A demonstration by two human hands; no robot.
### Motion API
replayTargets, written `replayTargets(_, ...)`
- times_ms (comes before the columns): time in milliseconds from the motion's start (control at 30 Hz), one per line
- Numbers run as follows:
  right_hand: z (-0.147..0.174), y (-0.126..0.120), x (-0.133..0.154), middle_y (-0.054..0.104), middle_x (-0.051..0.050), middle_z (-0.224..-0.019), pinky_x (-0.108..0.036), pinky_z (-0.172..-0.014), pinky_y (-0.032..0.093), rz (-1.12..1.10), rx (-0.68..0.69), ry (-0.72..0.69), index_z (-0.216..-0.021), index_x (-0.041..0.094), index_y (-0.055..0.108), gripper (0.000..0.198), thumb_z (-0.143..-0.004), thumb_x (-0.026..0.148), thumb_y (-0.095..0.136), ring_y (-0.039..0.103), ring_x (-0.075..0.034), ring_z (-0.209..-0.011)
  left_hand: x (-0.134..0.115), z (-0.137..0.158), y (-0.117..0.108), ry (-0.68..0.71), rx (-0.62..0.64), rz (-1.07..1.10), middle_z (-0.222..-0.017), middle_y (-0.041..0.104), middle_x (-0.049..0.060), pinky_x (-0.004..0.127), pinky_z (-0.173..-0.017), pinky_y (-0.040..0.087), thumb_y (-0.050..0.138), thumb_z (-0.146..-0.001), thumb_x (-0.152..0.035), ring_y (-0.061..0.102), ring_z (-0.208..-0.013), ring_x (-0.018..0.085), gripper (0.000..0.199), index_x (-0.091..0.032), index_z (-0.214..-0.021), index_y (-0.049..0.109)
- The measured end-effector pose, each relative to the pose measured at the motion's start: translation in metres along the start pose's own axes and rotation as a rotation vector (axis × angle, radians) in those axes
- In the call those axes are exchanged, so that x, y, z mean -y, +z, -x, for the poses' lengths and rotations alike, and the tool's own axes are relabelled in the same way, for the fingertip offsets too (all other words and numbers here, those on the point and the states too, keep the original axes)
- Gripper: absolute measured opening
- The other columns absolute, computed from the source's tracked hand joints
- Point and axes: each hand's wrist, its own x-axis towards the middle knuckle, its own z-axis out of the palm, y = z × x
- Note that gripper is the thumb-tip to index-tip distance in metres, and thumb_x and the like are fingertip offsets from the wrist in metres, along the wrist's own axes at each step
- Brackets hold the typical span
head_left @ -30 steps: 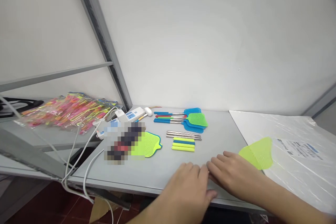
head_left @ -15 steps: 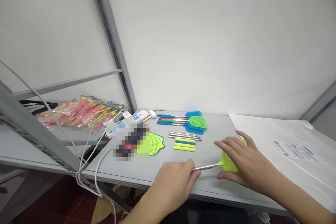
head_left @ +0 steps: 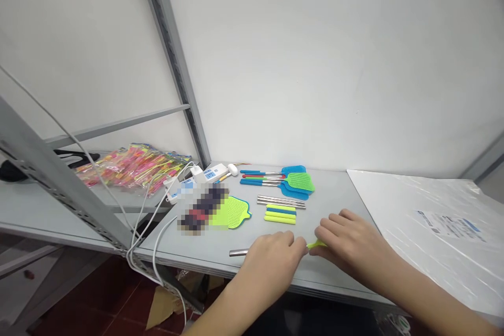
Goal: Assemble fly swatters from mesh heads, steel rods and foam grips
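Note:
My left hand [head_left: 273,257] is closed around a metal rod [head_left: 238,253], whose bare end sticks out to the left. Just to the right, my right hand [head_left: 346,239] grips a yellow-green fly swatter head [head_left: 316,244]; only its narrow neck shows, the rest is covered by my fingers. Rod and neck meet between my two hands, above the front of the table. Beyond them lie several yellow and blue handle grips [head_left: 280,215] and a row of loose metal rods [head_left: 281,202]. Farther back are several fly swatters [head_left: 297,182] with handles, blue and green.
More yellow-green swatter heads [head_left: 237,212] lie left, beside a blurred patch. A white power strip [head_left: 214,172] with cables stands behind them. Bagged colourful items [head_left: 134,168] lie beyond the metal shelf post [head_left: 173,47]. A white wrapped package [head_left: 433,231] covers the table's right side.
My right hand has closed over the swatter head and moved left. My left hand has slid along the rod to its neck end, so the rod's other end now shows on the left.

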Motion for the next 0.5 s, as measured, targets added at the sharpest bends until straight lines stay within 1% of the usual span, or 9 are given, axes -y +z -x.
replayTargets(67, 0.0, 0.002, 0.002, 0.052, 0.001, -0.064, -0.033, -0.061, 0.023, 0.045, 0.028, -0.032, -0.07, 0.021, 0.046, 0.021, -0.087, 0.015, 0.057, 0.043, -0.017, -0.059, -0.001, -0.002, 0.001, -0.007, 0.004, -0.009, -0.078, 0.057, 0.001, 0.028, -0.055, 0.036, 0.042, -0.094, -0.016, 0.059, -0.071, 0.02, 0.01, -0.022, -0.089, 0.05)
replayTargets(133, 0.0, 0.004, 0.004, 0.052, 0.001, -0.063, -0.033, -0.061, 0.023, 0.082, 0.049, -0.051, -0.07, 0.021, 0.047, 0.021, -0.08, 0.004, 0.054, 0.043, -0.017, -0.059, -0.003, -0.004, 0.002, -0.037, 0.009, -0.001, -0.079, 0.058, 0.001, 0.028, -0.055, 0.037, 0.044, -0.09, -0.012, 0.059, -0.071, 0.021, 0.012, -0.022, -0.092, 0.05)
replayTargets(200, -0.001, 0.006, 0.004, 0.052, 0.0, -0.063, -0.033, -0.06, 0.023, 0.095, 0.053, -0.052, -0.07, 0.02, 0.049, 0.021, -0.075, 0.0, 0.052, 0.043, -0.017, -0.058, -0.006, -0.006, 0.003, -0.078, 0.015, 0.022, -0.081, 0.058, 0.002, 0.028, -0.056, 0.037, 0.044, -0.086, -0.008, 0.06, -0.071, 0.021, 0.018, -0.022, -0.094, 0.051)
replayTargets(300, -0.004, 0.006, 0.002, 0.052, -0.001, -0.063, -0.034, -0.06, 0.026, 0.103, 0.036, -0.075, -0.069, 0.019, 0.051, 0.022, -0.078, 0.0, 0.049, 0.043, -0.017, -0.057, -0.011, -0.009, 0.004, -0.133, 0.022, 0.116, -0.084, 0.059, 0.004, 0.028, -0.056, 0.034, 0.041, -0.085, -0.008, 0.059, -0.069, 0.021, 0.02, -0.021, -0.095, 0.052)
replayTargets(333, -0.004, 0.005, 0.002, 0.052, -0.001, -0.063, -0.034, -0.062, 0.028, 0.107, 0.021, -0.091, -0.069, 0.019, 0.053, 0.023, -0.079, -0.001, 0.047, 0.043, -0.017, -0.058, -0.012, -0.01, 0.005, -0.157, 0.017, 0.204, -0.084, 0.059, 0.005, 0.029, -0.057, 0.032, 0.04, -0.086, -0.009, 0.058, -0.069, 0.021, 0.019, -0.021, -0.094, 0.052)
replayTargets(433, -0.002, 0.005, -0.001, 0.054, -0.002, -0.062, -0.038, -0.075, 0.035, 0.118, -0.056, -0.135, -0.07, 0.017, 0.057, 0.028, -0.084, -0.003, 0.041, 0.046, -0.017, -0.06, -0.012, -0.012, 0.007, -0.233, -0.013, 0.576, -0.077, 0.056, 0.005, 0.031, -0.061, 0.03, 0.039, -0.091, -0.019, 0.055, -0.067, 0.021, 0.015, -0.02, -0.083, 0.051)
replayTargets(500, 0.002, 0.006, -0.003, 0.056, -0.002, -0.064, -0.041, -0.082, 0.036, 0.124, -0.108, -0.147, -0.072, 0.016, 0.059, 0.03, -0.086, -0.001, 0.04, 0.048, -0.017, -0.062, -0.01, -0.014, 0.007, -0.259, -0.021, 0.765, -0.071, 0.052, 0.003, 0.031, -0.064, 0.029, 0.04, -0.093, -0.027, 0.052, -0.066, 0.019, 0.021, -0.02, -0.075, 0.048)
